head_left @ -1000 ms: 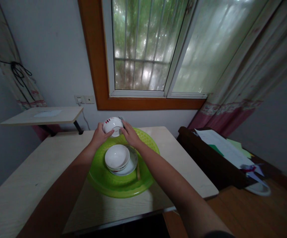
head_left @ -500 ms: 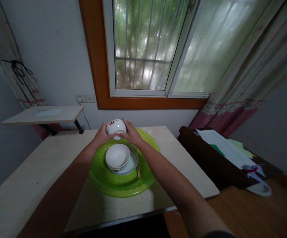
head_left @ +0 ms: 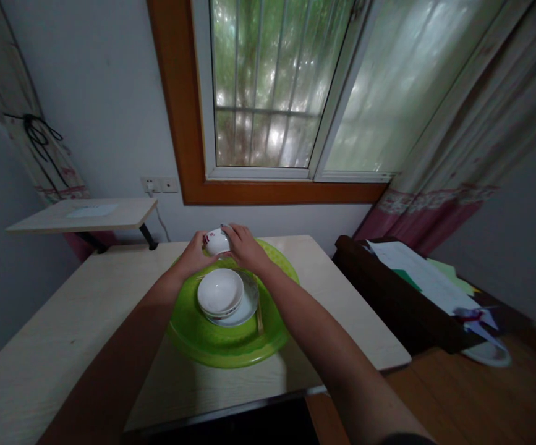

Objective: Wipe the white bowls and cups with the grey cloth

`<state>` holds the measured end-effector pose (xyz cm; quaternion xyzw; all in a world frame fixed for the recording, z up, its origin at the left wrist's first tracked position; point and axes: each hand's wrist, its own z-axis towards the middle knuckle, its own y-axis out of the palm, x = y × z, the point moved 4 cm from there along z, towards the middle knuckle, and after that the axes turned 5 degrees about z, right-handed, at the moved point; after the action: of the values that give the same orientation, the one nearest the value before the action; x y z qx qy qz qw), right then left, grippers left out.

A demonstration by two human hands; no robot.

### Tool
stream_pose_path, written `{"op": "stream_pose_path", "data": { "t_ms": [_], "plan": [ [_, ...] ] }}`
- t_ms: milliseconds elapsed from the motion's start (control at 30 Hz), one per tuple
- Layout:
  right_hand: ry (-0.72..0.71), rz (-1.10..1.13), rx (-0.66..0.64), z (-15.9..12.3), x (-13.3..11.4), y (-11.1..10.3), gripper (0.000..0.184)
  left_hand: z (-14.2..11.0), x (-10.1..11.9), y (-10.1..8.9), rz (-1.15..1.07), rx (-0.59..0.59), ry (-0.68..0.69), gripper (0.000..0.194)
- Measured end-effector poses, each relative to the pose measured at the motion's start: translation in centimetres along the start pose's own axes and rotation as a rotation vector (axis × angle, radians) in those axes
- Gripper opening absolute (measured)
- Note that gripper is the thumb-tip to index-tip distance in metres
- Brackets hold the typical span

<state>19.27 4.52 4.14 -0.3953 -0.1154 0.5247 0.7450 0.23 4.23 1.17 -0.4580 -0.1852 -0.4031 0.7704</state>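
A white bowl with red and dark marks (head_left: 217, 241) is tilted on its side between my hands, over the far part of a green basin (head_left: 230, 357). My left hand (head_left: 194, 256) grips its left side, and my right hand (head_left: 246, 248) closes round its right side. Nearer to me, inside the basin, stacked white bowls (head_left: 220, 292) rest on a white plate (head_left: 250, 305). Chopsticks (head_left: 259, 315) lie along the plate's right side; a part of them is hidden by the dishes.
The basin stands on a pale wooden table (head_left: 105, 296). A small raised shelf (head_left: 86, 215) with a paper on it is at the left. Right of the table is a dark piece of furniture (head_left: 388, 296) with papers (head_left: 420, 275). A window (head_left: 272, 86) is behind.
The bowl in my hands has turned and sits slightly lower, showing less of its outside. My right hand has shifted further over it. The stacked dishes stay in place.
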Motion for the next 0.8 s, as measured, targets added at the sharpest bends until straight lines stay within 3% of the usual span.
{"op": "stream_pose_path", "data": {
  "t_ms": [133, 533, 667, 800],
  "plan": [
    [-0.048, -0.085, -0.061, 0.1, -0.5, 0.3, 0.077, 0.0, 0.2, 0.0, 0.093, -0.027, 0.072, 0.063],
    [-0.136, -0.053, -0.093, 0.2, -2.9, -0.8, 0.06, -0.2, 0.7, -0.2, 0.08, -0.06, -0.016, 0.054],
    [-0.02, 0.019, 0.009, 0.3, -2.1, -0.7, 0.054, -0.2, 0.0, -0.1, 0.06, -0.042, -0.08, 0.058],
    [0.194, 0.175, 0.157, -0.2, 0.6, -0.6, 0.055, 0.0, -0.9, -0.2, -0.034, -0.008, -0.145, 0.065]
  ]
}}
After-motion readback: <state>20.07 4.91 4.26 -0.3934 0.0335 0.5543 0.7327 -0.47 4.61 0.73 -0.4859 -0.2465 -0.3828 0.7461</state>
